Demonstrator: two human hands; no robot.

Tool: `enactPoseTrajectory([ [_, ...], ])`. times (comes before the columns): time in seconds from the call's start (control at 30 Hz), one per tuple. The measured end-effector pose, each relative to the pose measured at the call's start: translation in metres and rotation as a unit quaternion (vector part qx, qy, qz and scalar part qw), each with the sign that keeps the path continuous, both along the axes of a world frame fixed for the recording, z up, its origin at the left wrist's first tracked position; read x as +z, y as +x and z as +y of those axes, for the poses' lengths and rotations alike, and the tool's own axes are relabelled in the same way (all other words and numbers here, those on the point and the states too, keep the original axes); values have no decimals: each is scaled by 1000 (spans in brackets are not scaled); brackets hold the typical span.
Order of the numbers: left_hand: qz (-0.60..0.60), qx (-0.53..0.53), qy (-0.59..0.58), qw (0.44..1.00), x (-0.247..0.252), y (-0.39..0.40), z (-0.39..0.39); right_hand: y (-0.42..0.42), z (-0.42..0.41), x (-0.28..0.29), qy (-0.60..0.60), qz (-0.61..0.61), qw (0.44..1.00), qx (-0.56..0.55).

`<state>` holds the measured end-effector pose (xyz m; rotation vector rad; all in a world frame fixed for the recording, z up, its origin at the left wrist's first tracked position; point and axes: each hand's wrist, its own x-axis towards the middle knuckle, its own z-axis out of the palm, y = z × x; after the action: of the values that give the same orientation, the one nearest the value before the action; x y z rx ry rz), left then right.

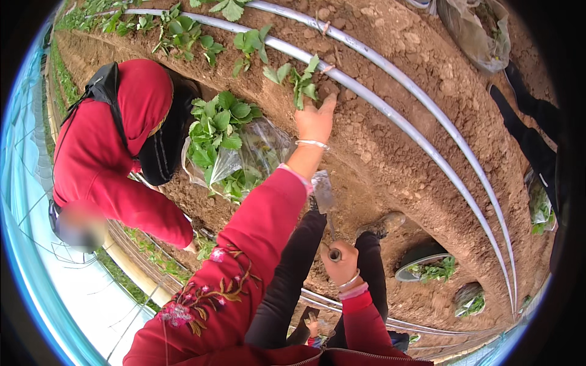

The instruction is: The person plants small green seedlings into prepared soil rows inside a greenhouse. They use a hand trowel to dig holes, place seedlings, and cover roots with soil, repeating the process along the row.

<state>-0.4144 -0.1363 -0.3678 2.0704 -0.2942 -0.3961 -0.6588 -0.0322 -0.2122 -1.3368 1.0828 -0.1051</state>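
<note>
My left hand [315, 122] reaches to the raised soil bed, at the base of a small strawberry plant [303, 87]. Its thumb is apart from the fingers, whose tips are hidden by leaves and soil, so I cannot tell whether they grip the stem. My right hand [341, 264] is closed round the handle of a hand trowel [324, 192], held low between my legs with its soil-smeared blade pointing away from me. Left of my left arm, a clear plastic bag [268, 142] holds leafy strawberry seedlings [222, 121].
Two pale pipes [366, 98] run along the bed beside a row of young plants [183, 34]. A person in red [123, 137] bends close on my left. A dark bucket [423, 261] with plants and a plastic bag [470, 299] stand to the right. Another person's dark-clothed legs [526, 132] are far right.
</note>
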Motion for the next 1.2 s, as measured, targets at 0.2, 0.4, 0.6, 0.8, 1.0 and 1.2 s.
enactPoseTrajectory([
  [0.2, 26, -231, 96, 968, 52, -4, 40, -9, -1, -20, 21, 46, 999, -5],
  [0.4, 12, -249, 194, 949, 50, 0, 5, -5, -2, -24, 14, 20, 999, -42],
  [0.6, 130, -30, 9, 991, 35, -18, 25, -12, -3, -25, 59, 36, 997, -42],
  [0.8, 82, 36, 36, 995, 20, 27, 6, -14, -5, -27, 54, 30, 996, -59],
  [1.0, 191, 99, -106, 971, 50, 38, 13, -15, -6, -25, 97, 13, 991, -86],
  [1.2, 261, 133, -77, 953, 125, -7, 64, -24, -16, -28, 239, -40, 947, -211],
])
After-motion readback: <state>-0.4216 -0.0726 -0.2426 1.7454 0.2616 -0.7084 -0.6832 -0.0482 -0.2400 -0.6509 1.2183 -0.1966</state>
